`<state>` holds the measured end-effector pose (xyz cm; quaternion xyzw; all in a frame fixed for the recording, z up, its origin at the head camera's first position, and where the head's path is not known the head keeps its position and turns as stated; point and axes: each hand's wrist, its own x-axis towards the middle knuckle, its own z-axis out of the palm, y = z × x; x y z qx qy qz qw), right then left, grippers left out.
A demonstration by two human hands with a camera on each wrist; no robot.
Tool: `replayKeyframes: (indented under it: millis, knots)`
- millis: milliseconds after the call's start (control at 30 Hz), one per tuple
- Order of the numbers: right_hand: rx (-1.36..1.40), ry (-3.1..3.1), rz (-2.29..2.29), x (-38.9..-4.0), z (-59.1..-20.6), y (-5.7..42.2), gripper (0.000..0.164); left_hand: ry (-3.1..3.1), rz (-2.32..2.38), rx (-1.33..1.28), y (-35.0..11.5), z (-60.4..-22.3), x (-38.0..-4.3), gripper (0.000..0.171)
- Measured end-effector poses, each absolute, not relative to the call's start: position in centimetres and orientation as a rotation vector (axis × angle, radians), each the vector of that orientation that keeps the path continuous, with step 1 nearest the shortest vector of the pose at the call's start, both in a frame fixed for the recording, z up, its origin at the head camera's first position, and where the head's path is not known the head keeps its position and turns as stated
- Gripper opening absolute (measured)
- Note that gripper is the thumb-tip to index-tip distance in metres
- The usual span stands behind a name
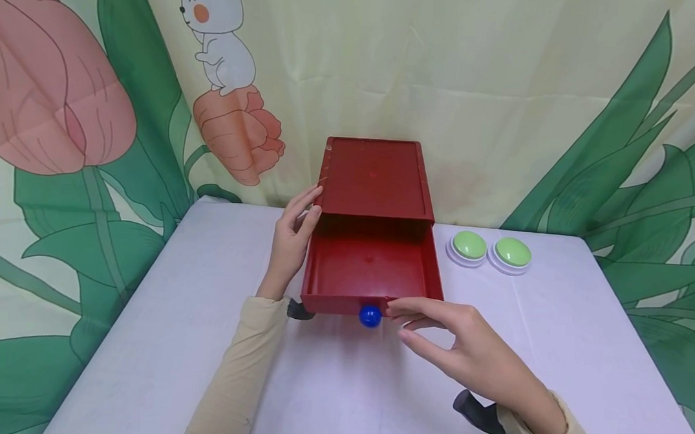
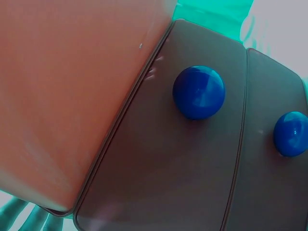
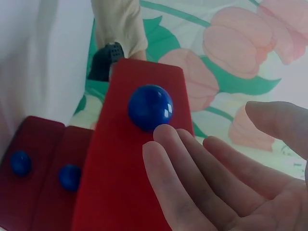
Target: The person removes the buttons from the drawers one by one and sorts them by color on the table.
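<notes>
A red cabinet stands on the table with its top drawer pulled out; nothing lies inside the drawer. The drawer front bears a round blue knob. My left hand rests its fingertips against the cabinet's left side. Beside the knob, my right hand has its fingers extended, with the fingertips right at the drawer front and the thumb apart. In the right wrist view those fingers overlap the lower edge of the knob. Two closed drawers with blue knobs show below the pulled one.
Two green push buttons with white bases sit to the right of the cabinet. A white cloth covers the table. Behind it hangs a curtain printed with tulips, leaves and a rabbit on a carrot.
</notes>
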<state>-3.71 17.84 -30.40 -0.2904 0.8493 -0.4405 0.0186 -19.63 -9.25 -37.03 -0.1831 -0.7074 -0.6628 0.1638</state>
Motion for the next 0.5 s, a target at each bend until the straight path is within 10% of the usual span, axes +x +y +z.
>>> replayKeyframes:
  millis: [500]
  knots:
    - [-0.769,2.533,-1.373,-4.4,-32.5,17.3,0.031,-2.044,-1.909,-0.482,-9.1,-36.5,-19.2,0.041]
